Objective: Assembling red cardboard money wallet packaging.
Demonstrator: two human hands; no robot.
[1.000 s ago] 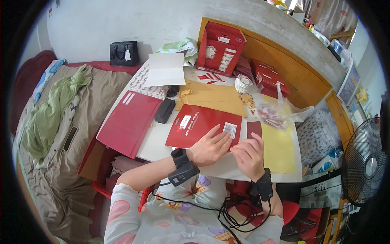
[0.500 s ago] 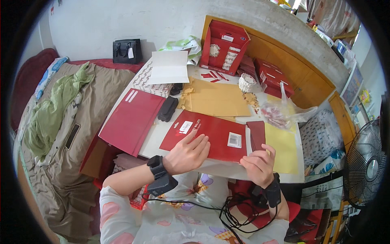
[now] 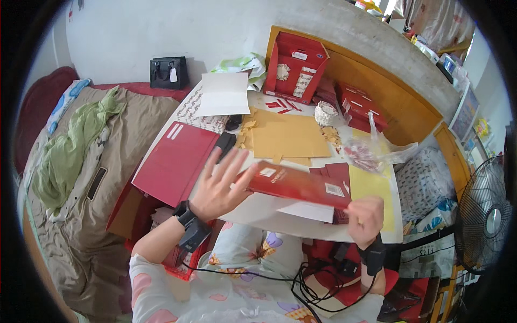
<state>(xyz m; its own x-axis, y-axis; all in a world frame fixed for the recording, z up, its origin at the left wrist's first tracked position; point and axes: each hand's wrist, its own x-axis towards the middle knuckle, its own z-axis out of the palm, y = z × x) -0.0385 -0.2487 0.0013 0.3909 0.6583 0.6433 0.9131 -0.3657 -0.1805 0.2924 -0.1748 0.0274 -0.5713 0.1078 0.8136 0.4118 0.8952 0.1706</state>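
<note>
My right hand (image 3: 366, 218) is closed, pinching the near right corner of a flat red printed card packet (image 3: 299, 182). The packet is tilted up off the table and slightly blurred; a white label sits at each end, and a white sheet or flap (image 3: 307, 210) shows below its near edge. My left hand (image 3: 222, 180) is spread open at the packet's left end. Its thumb is close to that end, and I cannot tell whether it touches. Beneath the packet's right side lie dark red card pieces (image 3: 340, 175). Each wrist wears a black band.
Flat red card sheets (image 3: 175, 161) lie at the table's left, brown card (image 3: 291, 134) in the middle. Behind stand an upright red box (image 3: 297, 67), a white roll (image 3: 325, 114) and red stacks (image 3: 362, 105). A clear plastic bag (image 3: 377, 151) is at right, beside a fan (image 3: 487, 220).
The red packet has come up off the table, tilting and turning. My left hand has moved left and spread its fingers. My right hand has shifted right with the packet's corner.
</note>
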